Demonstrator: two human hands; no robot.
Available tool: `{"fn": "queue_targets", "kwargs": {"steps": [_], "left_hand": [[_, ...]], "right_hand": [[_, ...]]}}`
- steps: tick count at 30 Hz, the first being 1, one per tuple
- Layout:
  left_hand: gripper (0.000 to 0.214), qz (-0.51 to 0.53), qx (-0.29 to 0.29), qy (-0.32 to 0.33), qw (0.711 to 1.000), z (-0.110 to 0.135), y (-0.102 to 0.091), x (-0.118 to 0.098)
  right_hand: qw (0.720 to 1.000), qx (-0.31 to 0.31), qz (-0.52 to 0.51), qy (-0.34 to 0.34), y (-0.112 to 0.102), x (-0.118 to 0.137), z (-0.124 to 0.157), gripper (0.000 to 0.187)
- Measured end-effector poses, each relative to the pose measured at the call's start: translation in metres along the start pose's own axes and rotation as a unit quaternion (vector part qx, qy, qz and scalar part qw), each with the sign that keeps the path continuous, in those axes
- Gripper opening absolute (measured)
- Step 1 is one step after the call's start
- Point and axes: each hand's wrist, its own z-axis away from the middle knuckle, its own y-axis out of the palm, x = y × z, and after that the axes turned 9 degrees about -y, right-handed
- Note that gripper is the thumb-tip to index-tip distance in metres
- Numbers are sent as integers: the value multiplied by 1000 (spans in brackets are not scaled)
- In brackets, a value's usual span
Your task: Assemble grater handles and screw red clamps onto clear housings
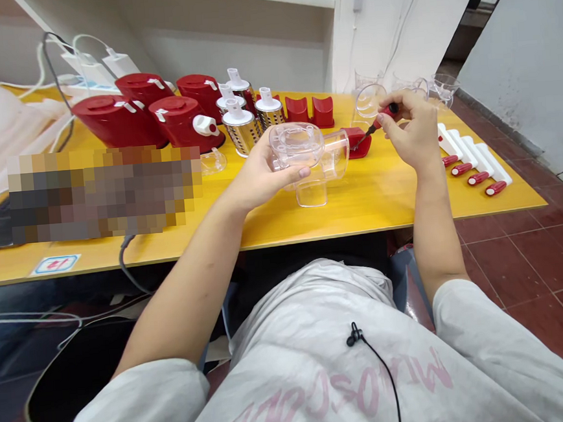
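Note:
My left hand is closed around a clear plastic grater housing, holding it over the yellow table with a short wide tube pointing right. In my right hand is a screwdriver with a red and black handle, pinched between the fingers and slanting down to the left. Its tip is over a small red plastic piece with tiny metal bits in it, probably screws. Whether the tip touches them I cannot tell. The housing's side tube sits just left of this red piece.
Several red grater bases and metal grater drums with white shafts stand at the back left. More red pieces are behind the housing. Clear housings stand back right; white cranks with red knobs lie along the right edge.

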Motion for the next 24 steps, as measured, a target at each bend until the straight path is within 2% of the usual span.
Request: {"fn": "queue_targets", "kwargs": {"steps": [8,11,18,24], "left_hand": [[101,7,-21,-16,1000,0,3,1],[100,0,-23,-14,1000,0,5,2],[99,-31,-29,28,999,1,8,4],[107,-83,-52,73,992,2,7,2]], "right_hand": [[1000,-15,15,2,-3,3,0,87],[1000,-24,9,-1,-6,7,1,91],[999,-49,-8,-13,-15,22,3,77],[989,-135,-25,-58,-21,56,11,56]]}}
